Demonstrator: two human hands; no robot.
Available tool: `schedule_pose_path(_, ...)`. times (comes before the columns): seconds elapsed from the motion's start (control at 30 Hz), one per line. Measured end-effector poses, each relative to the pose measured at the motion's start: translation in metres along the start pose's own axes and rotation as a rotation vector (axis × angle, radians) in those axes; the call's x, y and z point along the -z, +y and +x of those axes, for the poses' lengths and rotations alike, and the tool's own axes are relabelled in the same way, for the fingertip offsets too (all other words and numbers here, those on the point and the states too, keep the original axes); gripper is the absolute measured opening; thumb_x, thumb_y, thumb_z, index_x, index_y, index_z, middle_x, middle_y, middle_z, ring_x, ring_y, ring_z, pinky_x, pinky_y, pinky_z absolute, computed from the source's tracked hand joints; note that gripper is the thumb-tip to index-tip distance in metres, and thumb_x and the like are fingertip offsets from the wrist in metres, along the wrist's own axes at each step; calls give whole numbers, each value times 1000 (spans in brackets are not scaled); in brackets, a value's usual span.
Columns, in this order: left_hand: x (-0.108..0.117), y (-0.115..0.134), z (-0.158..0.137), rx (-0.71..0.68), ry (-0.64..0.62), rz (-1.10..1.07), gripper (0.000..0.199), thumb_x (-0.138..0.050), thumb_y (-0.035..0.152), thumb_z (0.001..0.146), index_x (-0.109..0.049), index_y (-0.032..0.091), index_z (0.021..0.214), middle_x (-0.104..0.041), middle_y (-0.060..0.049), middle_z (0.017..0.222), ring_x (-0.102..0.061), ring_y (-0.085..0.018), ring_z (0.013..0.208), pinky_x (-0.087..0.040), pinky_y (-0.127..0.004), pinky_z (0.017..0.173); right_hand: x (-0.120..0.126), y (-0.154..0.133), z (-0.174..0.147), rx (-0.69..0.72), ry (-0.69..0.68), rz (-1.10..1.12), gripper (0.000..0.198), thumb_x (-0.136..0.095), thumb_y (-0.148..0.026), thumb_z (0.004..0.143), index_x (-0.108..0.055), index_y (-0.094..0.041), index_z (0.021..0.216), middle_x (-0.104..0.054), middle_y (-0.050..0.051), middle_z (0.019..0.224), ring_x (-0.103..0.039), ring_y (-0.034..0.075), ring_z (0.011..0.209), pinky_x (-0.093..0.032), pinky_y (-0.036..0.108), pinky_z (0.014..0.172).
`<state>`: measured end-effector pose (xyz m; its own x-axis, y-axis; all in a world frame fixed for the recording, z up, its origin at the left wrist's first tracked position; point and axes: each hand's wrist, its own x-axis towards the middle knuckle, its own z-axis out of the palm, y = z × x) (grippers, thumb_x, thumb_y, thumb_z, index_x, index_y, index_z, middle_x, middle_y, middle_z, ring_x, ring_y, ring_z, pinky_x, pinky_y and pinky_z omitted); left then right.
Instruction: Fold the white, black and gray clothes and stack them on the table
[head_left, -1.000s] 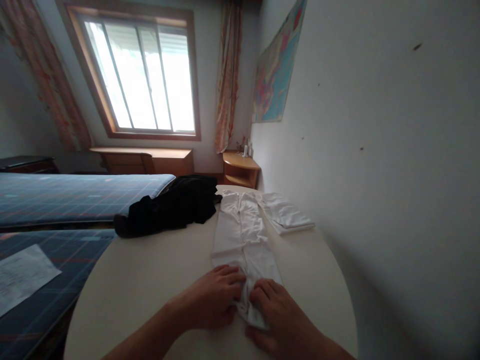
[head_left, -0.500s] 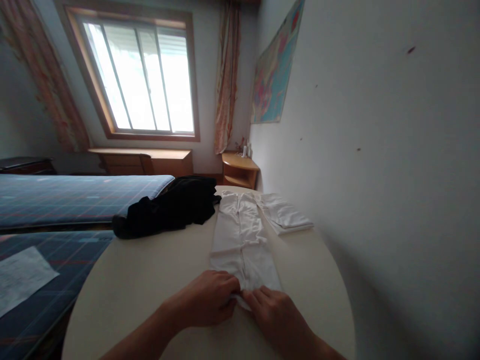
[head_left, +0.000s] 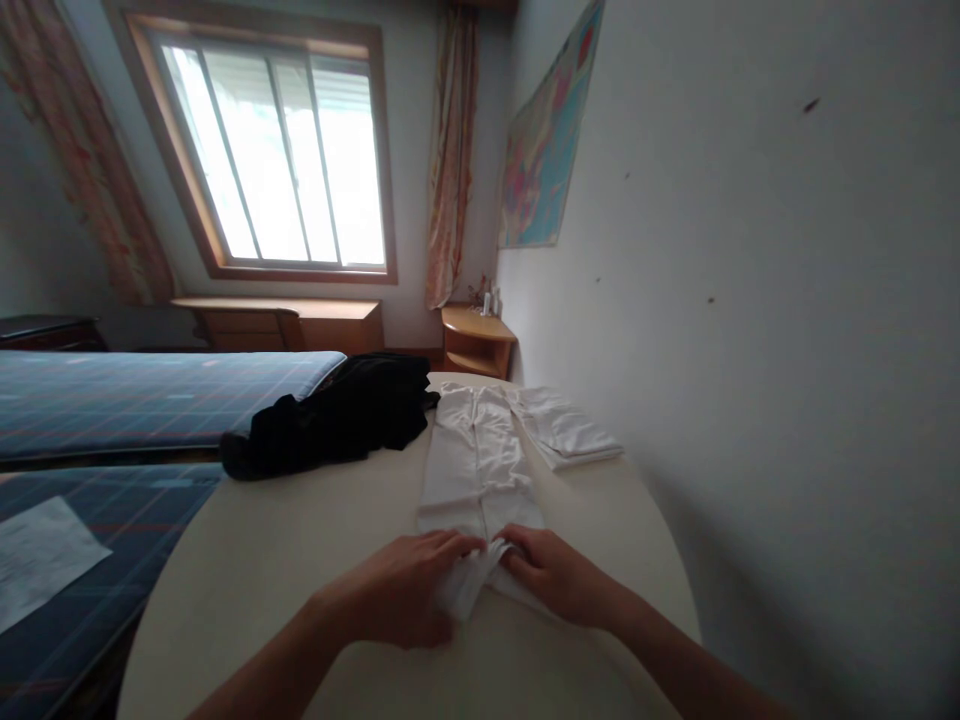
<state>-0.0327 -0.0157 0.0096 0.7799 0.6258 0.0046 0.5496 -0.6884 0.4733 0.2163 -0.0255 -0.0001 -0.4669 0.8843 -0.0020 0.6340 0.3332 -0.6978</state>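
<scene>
A long white garment point(head_left: 480, 460) lies lengthwise down the round table, wrinkled toward its far end, with a line running along its middle. At its near end, my left hand point(head_left: 409, 590) is closed on the edge of the cloth, slightly blurred. My right hand point(head_left: 551, 570) pinches the raised cloth just beside it, thumb and fingers curled together. Between both hands the fabric is lifted and bunched, a pale flap hanging near my left fingers. Some of the near edge is hidden behind my hands.
The round table point(head_left: 285, 560) carries a folded white cloth point(head_left: 566, 430) at the far right and a black garment point(head_left: 337, 415) at the far left. Plaid mattresses point(head_left: 150, 400) with a paper sheet point(head_left: 49, 560) stand left. A wall point(head_left: 787, 400) borders the right.
My right hand has moved up and away from me, lifting the near end of the garment. My left hand has shifted slightly, and the cloth between them is now raised.
</scene>
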Motion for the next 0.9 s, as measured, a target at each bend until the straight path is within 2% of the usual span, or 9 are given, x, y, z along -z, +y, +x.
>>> schedule_pose_path(0.13, -1, -7, 4, 17, 41, 17, 72, -60, 14, 74, -41, 32, 141, -59, -3, 134, -59, -24, 119, -45, -34, 101, 2, 7, 8, -12, -2, 54, 27, -47, -35, 96, -68, -18, 100, -71, 4, 95, -65, 20, 89, -46, 29, 78)
schedule_pose_path(0.3, -1, -13, 8, -30, 74, 37, 55, -59, 13, 80, -53, 32, 131, -61, -1, 127, -61, -20, 112, -46, -28, 98, 3, 9, 7, -50, -12, 119, 31, -57, -34, 89, -64, -18, 115, -70, 4, 98, -63, 19, 87, -47, 29, 79)
schedule_pose_path(0.43, -3, -21, 11, -8, 168, 36, 30, -54, 19, 91, -62, 27, 118, -66, -2, 116, -63, -18, 104, -47, -25, 90, 9, 11, 2, -21, -150, 249, 62, -73, -25, 73, -53, -20, 131, -69, 3, 105, -64, 19, 91, -49, 29, 81)
schedule_pose_path(0.5, -3, -24, 11, 23, 199, 23, 26, -51, 21, 93, -64, 26, 114, -68, -3, 112, -64, -18, 101, -48, -25, 88, 11, 14, 1, -31, -156, 254, 65, -71, -22, 72, -52, -20, 134, -69, 4, 108, -63, 19, 93, -49, 30, 83)
schedule_pose_path(0.63, -2, -27, 8, 44, 222, -19, 35, -46, 16, 91, -60, 25, 122, -69, -4, 115, -64, -19, 104, -48, -28, 92, 11, 18, 3, -46, -111, 183, 55, -64, -20, 77, -57, -19, 132, -69, 6, 111, -63, 20, 95, -47, 33, 88)
schedule_pose_path(0.8, -3, -22, 4, -33, 100, -24, 83, -75, 23, 67, -43, 27, 143, -54, -7, 142, -52, -27, 127, -42, -38, 108, 5, 23, 9, -68, -6, 124, 41, -60, -29, 84, -65, -17, 123, -70, 7, 104, -62, 20, 89, -47, 32, 82)
schedule_pose_path(0.83, -4, -22, 5, -24, 95, -13, 86, -77, 25, 67, -41, 27, 145, -52, -8, 143, -51, -28, 128, -41, -39, 109, 4, 24, 11, -70, 8, 116, 39, -60, -31, 85, -66, -17, 121, -71, 7, 103, -62, 20, 88, -47, 32, 80)
schedule_pose_path(0.9, -7, -21, 8, -6, 122, 14, 80, -74, 24, 71, -42, 28, 144, -53, -8, 143, -50, -27, 129, -41, -40, 109, 2, 26, 14, -70, 33, 99, 37, -60, -34, 86, -68, -16, 117, -71, 7, 101, -61, 19, 85, -46, 31, 77)
